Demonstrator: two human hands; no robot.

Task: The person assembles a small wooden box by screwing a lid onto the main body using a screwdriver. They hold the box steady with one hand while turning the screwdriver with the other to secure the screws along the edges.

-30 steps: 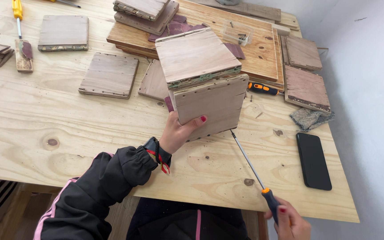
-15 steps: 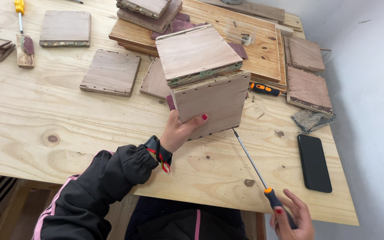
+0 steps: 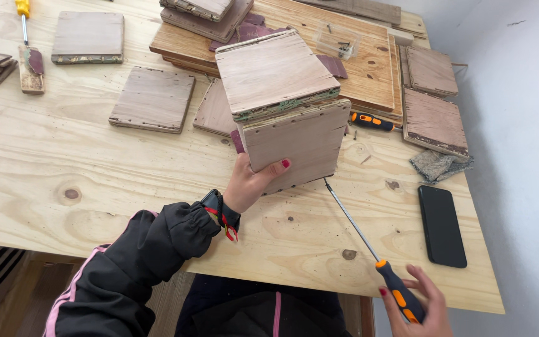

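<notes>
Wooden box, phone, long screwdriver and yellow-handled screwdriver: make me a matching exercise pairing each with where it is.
Things:
1. wooden box
2. black phone
3. long screwdriver
4. yellow-handled screwdriver

Places:
A. far left of the table
B. gripped by the right hand
C. flat near the table's right edge
D. steadied by the left hand

Pairs: 1-D, 2-C, 3-B, 4-A

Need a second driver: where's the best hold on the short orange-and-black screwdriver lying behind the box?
Probably its thick handle, the short screwdriver lying flat on the table right of the wooden box. Come from above, fingers across the handle: it lies sideways, with the box close on its left and stacked boards at its right.
</notes>
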